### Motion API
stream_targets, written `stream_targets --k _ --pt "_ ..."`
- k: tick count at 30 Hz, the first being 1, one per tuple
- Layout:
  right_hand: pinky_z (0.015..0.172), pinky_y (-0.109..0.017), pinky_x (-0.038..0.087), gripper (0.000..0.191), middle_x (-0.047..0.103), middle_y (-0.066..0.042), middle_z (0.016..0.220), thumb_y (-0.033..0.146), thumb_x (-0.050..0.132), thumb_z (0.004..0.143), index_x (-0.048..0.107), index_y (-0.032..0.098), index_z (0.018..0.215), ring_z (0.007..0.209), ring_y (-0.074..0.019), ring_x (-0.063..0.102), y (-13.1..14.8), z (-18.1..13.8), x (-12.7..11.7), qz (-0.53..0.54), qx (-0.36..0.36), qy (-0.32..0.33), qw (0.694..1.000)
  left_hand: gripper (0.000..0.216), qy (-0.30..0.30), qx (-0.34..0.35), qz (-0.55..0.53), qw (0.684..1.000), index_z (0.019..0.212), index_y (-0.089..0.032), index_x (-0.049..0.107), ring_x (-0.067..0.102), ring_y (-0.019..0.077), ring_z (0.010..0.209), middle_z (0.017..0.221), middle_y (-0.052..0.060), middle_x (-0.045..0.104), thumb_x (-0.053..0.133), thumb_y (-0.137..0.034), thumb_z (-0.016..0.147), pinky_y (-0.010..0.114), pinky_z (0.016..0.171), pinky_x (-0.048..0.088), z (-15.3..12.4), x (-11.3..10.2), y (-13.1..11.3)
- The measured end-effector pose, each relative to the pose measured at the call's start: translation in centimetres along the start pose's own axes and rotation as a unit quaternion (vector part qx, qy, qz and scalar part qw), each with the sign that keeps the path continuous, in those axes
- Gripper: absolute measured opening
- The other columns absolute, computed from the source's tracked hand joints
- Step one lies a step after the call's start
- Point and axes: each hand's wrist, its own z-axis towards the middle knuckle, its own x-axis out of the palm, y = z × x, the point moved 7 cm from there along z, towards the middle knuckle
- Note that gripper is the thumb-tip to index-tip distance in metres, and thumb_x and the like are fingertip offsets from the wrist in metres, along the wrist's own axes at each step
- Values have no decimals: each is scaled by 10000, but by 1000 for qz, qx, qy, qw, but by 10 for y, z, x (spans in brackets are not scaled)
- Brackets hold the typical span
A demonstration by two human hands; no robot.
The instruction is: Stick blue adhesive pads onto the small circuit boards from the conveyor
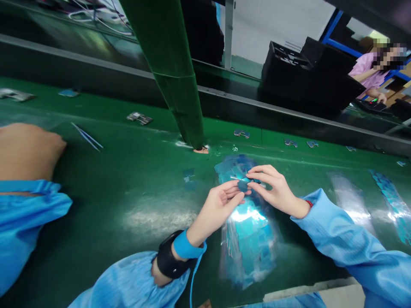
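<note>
My left hand (221, 204) pinches a small dark blue piece of film (243, 185) between thumb and fingers. From the other side, my right hand (274, 188) has its thumb and fingertips closed at the edge of the same piece. Below both hands lies a clear plastic bag (224, 256) with a heap of blue-green film pieces (250, 239) on or in it; I cannot tell which. A thin, light strip shows just above my left fingertips. Around my left wrist are a black band (171, 253) and a blue strap (186, 246) with a cord.
A co-worker's hand (30, 149) rests at the left near tweezers (87, 137). Small circuit boards (139, 118) line the green bench's far side. A green post (183, 85) rises ahead. More plastic sheets (349, 196) lie right. Another person (369, 70) sits beyond black bins (311, 77).
</note>
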Motion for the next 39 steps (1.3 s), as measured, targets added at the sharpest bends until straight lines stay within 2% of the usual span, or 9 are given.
stream_targets --k 3,8,14,18,23,27,34,36,39 --pt "806 -343 514 127 666 -72 963 213 613 866 662 204 982 902 -186 615 -5 -2 8 18 7 12 1000 342 0 5 -4 1000 910 -152 665 673 198 837 828 39 705 801 -308 638 273 760 553 0 -2 1" --pt "821 -344 503 103 642 -68 971 221 624 856 640 201 957 914 -186 599 -6 -6 10 10 4 33 999 392 -33 -40 -19 998 776 -144 695 647 222 844 811 46 640 718 -527 694 301 707 575 2 -10 10" --pt "802 -327 494 38 630 -61 941 186 585 874 623 191 869 884 -175 589 -3 -2 12 2 -19 47 999 403 -42 -28 -8 999 693 -140 695 580 167 754 741 13 566 746 -538 652 292 692 585 3 -9 8" --pt "846 -344 496 93 634 -82 1023 209 592 878 622 189 964 952 -187 586 -3 0 14 -11 -33 64 997 357 -49 -17 -13 999 674 -139 713 560 144 731 715 -3 557 764 -491 650 263 699 581 2 -10 6" --pt "821 -340 513 70 690 -91 944 189 587 885 632 160 929 904 -181 625 6 -2 16 -42 -106 42 993 262 -66 -35 -75 994 668 -148 750 583 160 766 725 13 633 807 -394 599 267 721 576 2 -12 11" --pt "887 -373 497 75 725 -68 911 158 566 895 637 169 917 812 -152 659 14 -9 15 -141 -172 -11 975 178 -91 -41 -103 990 621 -184 743 608 173 810 747 7 667 807 -342 569 276 744 569 2 -13 12" --pt "959 -433 454 140 743 -71 958 110 529 897 634 168 968 884 -172 681 18 -20 18 -208 -253 -31 945 196 -72 -95 -160 980 639 -161 731 649 237 884 795 68 730 814 -313 548 303 737 546 4 -10 14" --pt "954 -450 452 124 741 -80 969 102 552 880 634 163 951 900 -187 678 21 -20 17 -189 -249 -33 949 212 -63 -101 -157 980 679 -153 731 657 247 902 823 82 739 800 -324 573 307 753 536 4 -9 13" --pt "974 -449 438 73 720 -99 1024 120 596 857 630 171 895 947 -191 660 25 -16 11 -89 -177 -6 980 263 -56 -83 -127 987 762 -135 723 663 266 937 871 103 741 759 -364 639 337 823 522 4 -10 12"
